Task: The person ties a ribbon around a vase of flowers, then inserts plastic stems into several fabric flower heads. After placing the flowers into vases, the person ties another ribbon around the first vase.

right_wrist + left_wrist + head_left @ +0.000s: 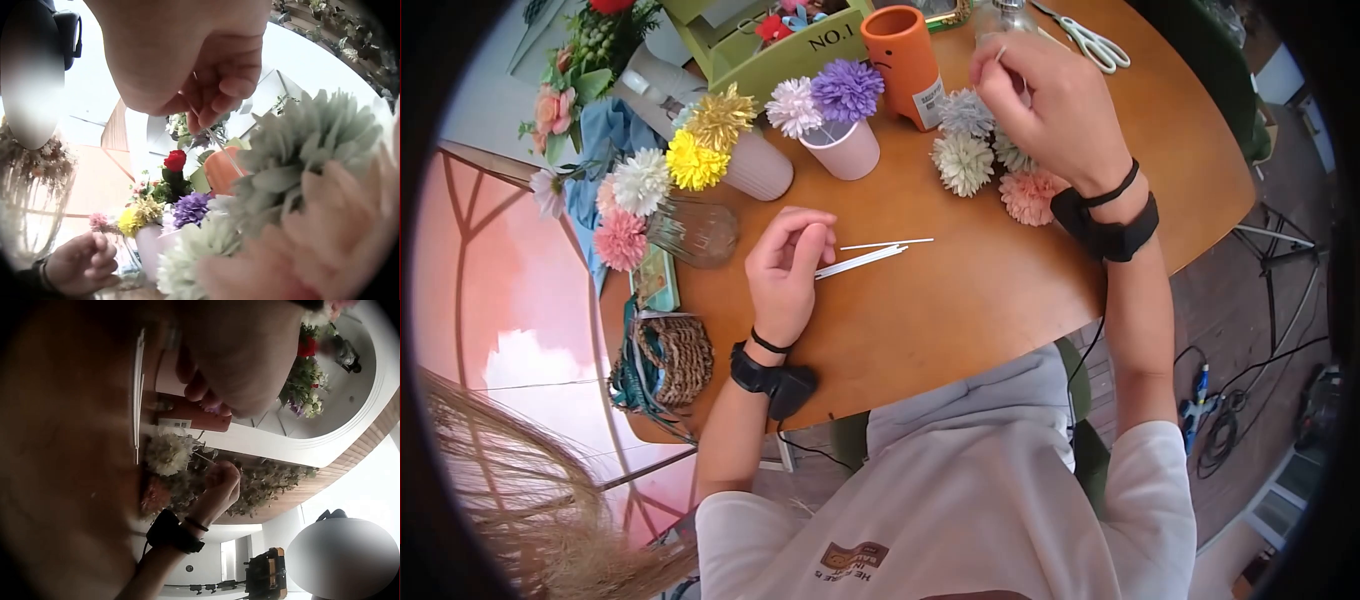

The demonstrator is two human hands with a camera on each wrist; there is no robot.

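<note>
My right hand [1050, 105] is raised over the table's right side and pinches a thin white stick [224, 150]. In the right wrist view the stick slants down toward a grey-green flower [306, 150], whose petals hide where it ends. Under that hand are a cream flower [962, 165], a pale blue-grey flower [967, 112] and a pink flower [1030, 195]. My left hand [785, 275] rests on the table with loosely curled fingers. Right beside its thumb lie several white sticks [865, 260].
Beyond the hands stand an orange cup [900, 65], a pink cup [845, 152] with purple and pale flowers, and a green box [745, 60]. A glass vase [695, 232] lies at left, near a woven basket [680, 360]. White scissors [1095, 45] lie far right.
</note>
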